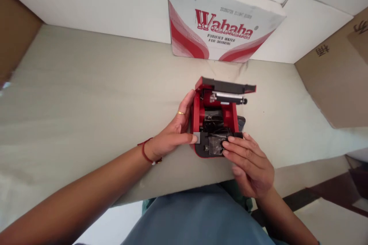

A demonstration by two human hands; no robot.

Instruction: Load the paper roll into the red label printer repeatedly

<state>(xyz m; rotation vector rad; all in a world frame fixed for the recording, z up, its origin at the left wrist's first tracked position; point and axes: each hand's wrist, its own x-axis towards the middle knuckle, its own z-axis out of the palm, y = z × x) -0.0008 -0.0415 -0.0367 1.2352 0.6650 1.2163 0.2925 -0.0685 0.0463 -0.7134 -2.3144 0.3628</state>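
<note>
A small red and black printer [196, 116], its lid [227, 85] raised, stands on the pale-covered table. Under the lid runs a roller [230, 98]. Inside the bay lies something black and shiny [213, 116], and a crinkled clear film [215, 144] spreads over the front edge. My left hand [175, 130] clasps the printer's left side, its thumb on a grey button [196, 138]. Across the front right corner rest the fingers of my right hand [253, 162], stretched out and touching the film. Whether they pinch it I cannot make out.
Behind the printer stands a white and red water carton [224, 26] against white boxes [115, 0]. A brown cardboard box [339, 69] is at the right, and another brown surface [17, 30] at the far left. The table's near edge runs close to my body.
</note>
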